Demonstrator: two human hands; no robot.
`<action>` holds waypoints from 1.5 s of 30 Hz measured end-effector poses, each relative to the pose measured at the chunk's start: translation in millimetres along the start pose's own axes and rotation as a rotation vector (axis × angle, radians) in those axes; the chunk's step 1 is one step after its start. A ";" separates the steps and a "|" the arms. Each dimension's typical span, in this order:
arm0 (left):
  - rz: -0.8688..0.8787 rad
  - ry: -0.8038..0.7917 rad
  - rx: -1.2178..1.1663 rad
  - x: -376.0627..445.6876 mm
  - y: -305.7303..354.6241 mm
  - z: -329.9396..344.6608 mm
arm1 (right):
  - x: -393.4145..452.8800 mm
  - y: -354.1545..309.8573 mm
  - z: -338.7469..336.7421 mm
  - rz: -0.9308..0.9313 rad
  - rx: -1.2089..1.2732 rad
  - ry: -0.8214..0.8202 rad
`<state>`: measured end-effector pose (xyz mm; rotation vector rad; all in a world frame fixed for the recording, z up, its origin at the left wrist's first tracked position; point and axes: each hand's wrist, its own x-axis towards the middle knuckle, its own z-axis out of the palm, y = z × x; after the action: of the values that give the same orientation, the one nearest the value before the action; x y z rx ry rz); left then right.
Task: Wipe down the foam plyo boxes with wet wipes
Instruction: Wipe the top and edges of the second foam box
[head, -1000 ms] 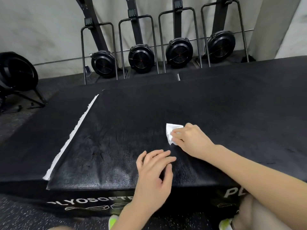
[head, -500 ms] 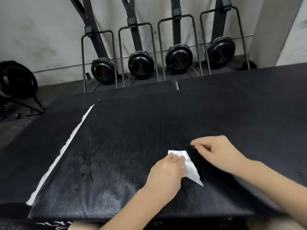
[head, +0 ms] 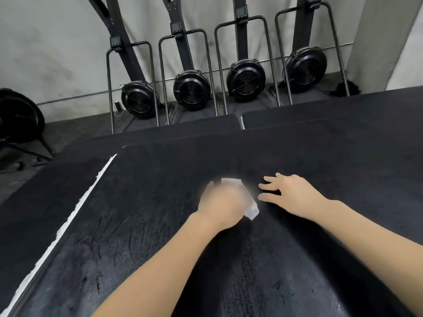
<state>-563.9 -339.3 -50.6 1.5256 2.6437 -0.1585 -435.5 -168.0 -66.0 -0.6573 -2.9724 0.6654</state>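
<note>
No brand or writing can be read at this moment; the white lettering on the box's front face, partly readable a second ago as "PLYOSOFT", has dropped out of view below the frame.

The left hand [head: 223,202] lies on the top of the black foam plyo box [head: 142,236], motion-blurred, with the white wet wipe [head: 250,208] under it. The wipe shows beyond the knuckles and at the hand's right side. The blur hides whether the fingers are curled round the wipe or pressing it flat, so their state cannot be told. The right hand [head: 290,194] rests just beside it on the same surface, fingers released and spread, holding nothing.

A second ago the right hand held the wipe and the left lay flat near the front edge; half a second ago the left hand had taken the wipe, and it is now farther from the person on the box top.

A torn white strip [head: 75,216] runs along the box's left edge. More black boxes [head: 332,120] sit behind, with four upright fan machines [head: 191,89] against the wall [head: 57,53].
</note>
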 end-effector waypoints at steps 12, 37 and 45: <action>0.164 0.218 0.131 -2.2 -9.5 29.1 | 3.3 2.3 4.4 0.010 -0.154 -0.066; 0.100 0.032 0.094 74.8 -32.8 1.3 | 98.9 12.8 -24.9 0.101 -0.269 -0.132; -0.078 -0.039 0.010 218.4 -49.4 -24.1 | 105.8 14.7 -23.6 0.084 -0.325 -0.168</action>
<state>-716.2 -173.4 -51.7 1.4080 2.6776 -0.2043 -523.3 -103.3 -57.5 -0.7826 -3.2600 0.2503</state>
